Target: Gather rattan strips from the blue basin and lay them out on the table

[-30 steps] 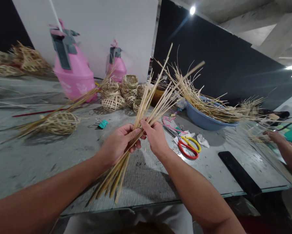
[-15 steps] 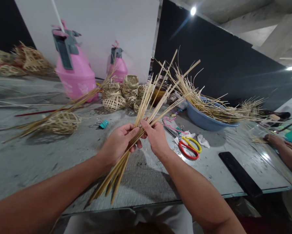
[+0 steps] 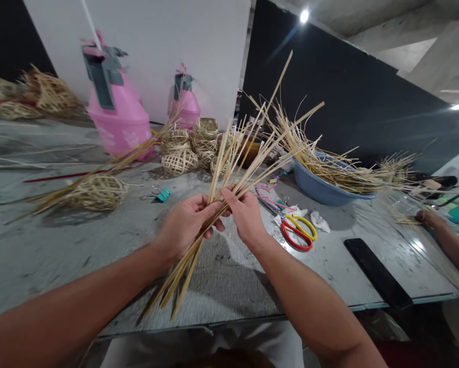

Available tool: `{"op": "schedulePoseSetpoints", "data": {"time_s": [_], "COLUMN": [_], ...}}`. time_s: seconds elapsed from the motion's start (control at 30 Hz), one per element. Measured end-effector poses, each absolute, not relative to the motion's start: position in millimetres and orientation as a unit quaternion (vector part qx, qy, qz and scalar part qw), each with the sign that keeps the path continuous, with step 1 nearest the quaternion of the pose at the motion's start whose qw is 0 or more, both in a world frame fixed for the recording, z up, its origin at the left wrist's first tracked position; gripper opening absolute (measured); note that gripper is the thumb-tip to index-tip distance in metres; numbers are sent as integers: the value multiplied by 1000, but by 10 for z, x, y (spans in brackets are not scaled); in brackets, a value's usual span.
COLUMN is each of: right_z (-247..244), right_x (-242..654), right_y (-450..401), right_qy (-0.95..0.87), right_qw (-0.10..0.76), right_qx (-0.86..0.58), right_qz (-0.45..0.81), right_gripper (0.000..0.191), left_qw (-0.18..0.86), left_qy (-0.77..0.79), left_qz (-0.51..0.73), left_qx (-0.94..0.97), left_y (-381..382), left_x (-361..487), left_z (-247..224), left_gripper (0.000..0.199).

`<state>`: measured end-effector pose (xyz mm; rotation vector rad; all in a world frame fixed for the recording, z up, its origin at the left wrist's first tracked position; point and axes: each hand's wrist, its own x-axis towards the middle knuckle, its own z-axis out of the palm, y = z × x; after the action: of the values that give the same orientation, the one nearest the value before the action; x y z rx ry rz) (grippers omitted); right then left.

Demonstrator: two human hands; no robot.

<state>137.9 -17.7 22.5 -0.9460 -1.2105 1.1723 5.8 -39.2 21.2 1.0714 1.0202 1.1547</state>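
Observation:
Over the front of the table, my left hand (image 3: 191, 220) is closed round the middle of a bundle of bamboo strips (image 3: 183, 271). My right hand (image 3: 243, 214) pinches the same strips just beside it, thumb on top. Their upper ends fan out away from me, and the lower ends slant down to the left toward the table edge. Right of my hands lie scissors (image 3: 299, 232) with one red and one yellow handle. A teal binder clip (image 3: 163, 194) is on the table to the left. The strips between my fingers are partly hidden.
A blue basin (image 3: 317, 184) full of strips stands at the back right. Woven bamboo balls (image 3: 179, 158) are piled behind my hands, near pink spray bottles (image 3: 120, 120). Another woven piece (image 3: 101, 193) lies left. A black phone (image 3: 377, 271) and another person's hand (image 3: 431, 219) are at right.
The strips' upper ends have spread wider, with one long strip reaching higher. The lower ends have shifted slightly. Both my hands stay almost in place. The other person's hand at right has moved a little.

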Motion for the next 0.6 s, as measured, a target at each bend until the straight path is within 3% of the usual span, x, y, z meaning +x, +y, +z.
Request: {"op": "schedulePoseSetpoints", "data": {"time_s": [0.2, 0.6], "right_z": [223, 216], "right_x": [1372, 1376], "right_y": [-160, -169], "right_qy": [-518, -525], "right_qw": [566, 566], "right_qx": [-414, -411], "right_qz": [490, 485], "right_gripper": [32, 28], "left_qw": [600, 608], "left_qy": [433, 408], "left_qz": [495, 506], "left_qx": [456, 457], "left_y": [-393, -366], "left_x": [50, 43], "left_z": [186, 127], "left_gripper": [12, 17]}}
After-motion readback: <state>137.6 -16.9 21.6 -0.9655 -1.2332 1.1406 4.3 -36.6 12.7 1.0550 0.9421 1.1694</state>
